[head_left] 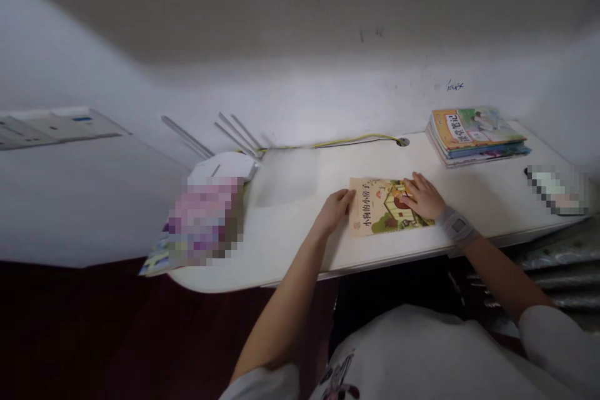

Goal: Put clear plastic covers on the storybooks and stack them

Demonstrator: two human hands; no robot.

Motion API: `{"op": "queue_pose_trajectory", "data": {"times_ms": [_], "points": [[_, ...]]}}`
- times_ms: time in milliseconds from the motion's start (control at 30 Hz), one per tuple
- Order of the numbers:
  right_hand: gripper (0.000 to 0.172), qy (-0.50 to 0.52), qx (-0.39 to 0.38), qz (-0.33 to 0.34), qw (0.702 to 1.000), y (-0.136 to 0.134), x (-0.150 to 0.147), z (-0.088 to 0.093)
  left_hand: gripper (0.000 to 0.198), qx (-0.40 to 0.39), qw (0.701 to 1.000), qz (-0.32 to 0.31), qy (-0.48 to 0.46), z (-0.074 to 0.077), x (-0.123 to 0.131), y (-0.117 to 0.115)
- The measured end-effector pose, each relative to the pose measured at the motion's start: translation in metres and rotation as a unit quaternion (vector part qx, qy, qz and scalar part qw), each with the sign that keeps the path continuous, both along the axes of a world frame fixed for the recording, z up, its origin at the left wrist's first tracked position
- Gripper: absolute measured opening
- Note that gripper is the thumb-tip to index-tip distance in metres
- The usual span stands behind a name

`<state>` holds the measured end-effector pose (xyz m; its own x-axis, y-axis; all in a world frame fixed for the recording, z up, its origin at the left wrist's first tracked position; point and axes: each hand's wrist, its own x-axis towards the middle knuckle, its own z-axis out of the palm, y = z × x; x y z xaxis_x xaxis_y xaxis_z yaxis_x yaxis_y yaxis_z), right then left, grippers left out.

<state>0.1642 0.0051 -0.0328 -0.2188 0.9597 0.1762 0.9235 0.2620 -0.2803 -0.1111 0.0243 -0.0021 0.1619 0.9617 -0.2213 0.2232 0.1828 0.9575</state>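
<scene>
A thin picture book [375, 209] with a peach cover, dark lettering and a drawn yellow house lies on the white desk [290, 237]. At its left edge is my left hand [335, 209], fingers curled and closed on the book's border. My right hand [424, 197] rests flat across the right side of the cover with its fingers apart, hiding part of the drawing. A grey band with a dark square face circles my right wrist.
A stack of books [478, 137] stands at the back right, near a phone [555, 190] with a pixelated screen. At the left, a white router [225, 165] with several antennas sits behind a blurred pile of books [201, 219]. A yellow cable [356, 138] runs to a desk hole.
</scene>
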Motion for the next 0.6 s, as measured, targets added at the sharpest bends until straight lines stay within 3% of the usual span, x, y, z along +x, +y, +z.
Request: {"op": "queue_pose_trajectory", "data": {"times_ms": [100,200,300,467,533,600], "points": [[0.064,0.117,0.019,-0.018,0.993,-0.003,0.008,-0.004,0.038,0.037,0.994,0.072,-0.076,0.005,0.015,-0.010],[0.061,0.261,0.057,-0.040,0.963,-0.009,0.021,-0.005,0.034,0.088,0.981,0.133,-0.106,0.012,0.035,-0.011],[0.059,0.365,0.071,-0.073,0.925,-0.008,0.046,0.005,0.034,0.084,0.973,0.131,-0.168,0.021,0.063,0.000],[0.059,0.317,0.134,-0.139,0.929,0.031,0.126,0.051,0.036,0.019,0.961,0.043,-0.272,0.038,0.132,0.042],[0.058,0.271,0.130,-0.135,0.944,0.057,0.167,0.070,0.030,0.022,0.963,0.001,-0.267,0.044,0.164,0.061],[0.055,0.214,0.115,-0.173,0.955,0.082,0.206,0.085,0.030,0.055,0.973,-0.039,-0.221,0.049,0.197,0.080]]}}
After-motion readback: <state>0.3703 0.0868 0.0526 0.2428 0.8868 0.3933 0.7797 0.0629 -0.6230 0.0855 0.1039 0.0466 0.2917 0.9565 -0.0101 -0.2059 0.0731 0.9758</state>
